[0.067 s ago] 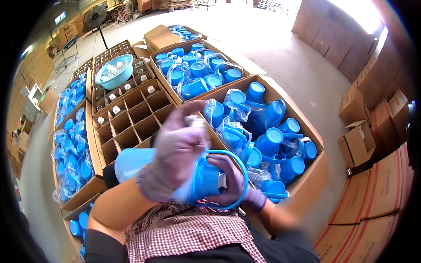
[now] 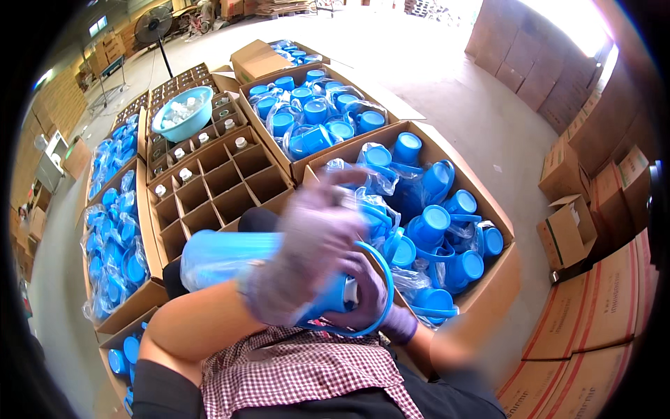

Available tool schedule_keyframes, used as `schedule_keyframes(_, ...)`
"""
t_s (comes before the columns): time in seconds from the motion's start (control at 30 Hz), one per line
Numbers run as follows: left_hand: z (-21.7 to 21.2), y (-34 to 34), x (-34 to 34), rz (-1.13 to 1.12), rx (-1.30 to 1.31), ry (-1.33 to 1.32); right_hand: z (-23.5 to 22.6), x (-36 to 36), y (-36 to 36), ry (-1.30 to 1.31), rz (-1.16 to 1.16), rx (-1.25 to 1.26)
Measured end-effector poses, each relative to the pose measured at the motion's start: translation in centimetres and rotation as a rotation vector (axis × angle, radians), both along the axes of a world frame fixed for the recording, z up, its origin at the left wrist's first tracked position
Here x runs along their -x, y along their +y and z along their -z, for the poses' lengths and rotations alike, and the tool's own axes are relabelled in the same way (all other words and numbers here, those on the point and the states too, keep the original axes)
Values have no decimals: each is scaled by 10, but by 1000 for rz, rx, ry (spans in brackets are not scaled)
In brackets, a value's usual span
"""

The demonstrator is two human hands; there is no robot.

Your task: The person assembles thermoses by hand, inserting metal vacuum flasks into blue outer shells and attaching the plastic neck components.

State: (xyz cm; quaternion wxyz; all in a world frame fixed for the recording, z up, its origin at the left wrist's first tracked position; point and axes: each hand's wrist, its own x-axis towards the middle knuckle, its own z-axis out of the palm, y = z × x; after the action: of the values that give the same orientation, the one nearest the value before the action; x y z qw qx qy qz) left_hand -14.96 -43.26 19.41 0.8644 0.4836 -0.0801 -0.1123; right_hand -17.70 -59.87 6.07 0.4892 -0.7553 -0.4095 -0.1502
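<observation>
A blue plastic jug [image 2: 223,258] with a looped handle [image 2: 384,279], its body in clear film, lies across my lap with its top toward the right. My right hand [image 2: 370,297] curls round that top end, fingers closed, next to a small white piece [image 2: 351,292] at the mouth. Above the jug, my left hand [image 2: 310,248] is blurred by motion and covers the jug's middle. Its fingers appear bent round a small whitish piece [image 2: 351,200], too smeared to name. Both hands wear thin purplish-grey gloves.
An open carton [image 2: 499,269] of blue handled jugs stands at the right, another [image 2: 391,112] behind it. A divided carton [image 2: 209,202] holds several white-capped bottles. A light-blue basin [image 2: 202,115] with small clear pieces sits beyond. Closed cartons [image 2: 590,307] are stacked at far right.
My left hand has swung right and slightly down, toward the jug's top end. My right hand and the jug stay nearly in place.
</observation>
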Motion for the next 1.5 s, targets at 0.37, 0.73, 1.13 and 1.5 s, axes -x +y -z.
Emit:
schedule_keyframes(0.37, 4, 16, 34, 332, -753, -1352, -47, -24, -174, -403, 859, -87)
schedule_keyframes(0.73, 120, 238, 63, -298, -1199, -226, -80, -170, -304, -4, 369, 404)
schedule_keyframes(1.13, 141, 229, 51, -147, -1328, -234, -42, -281, -246, 128, 468, 677)
schedule_keyframes(1.5, 156, 226, 25, -102, -1323, -181, 173, -319, -225, 410, 593, 1016)
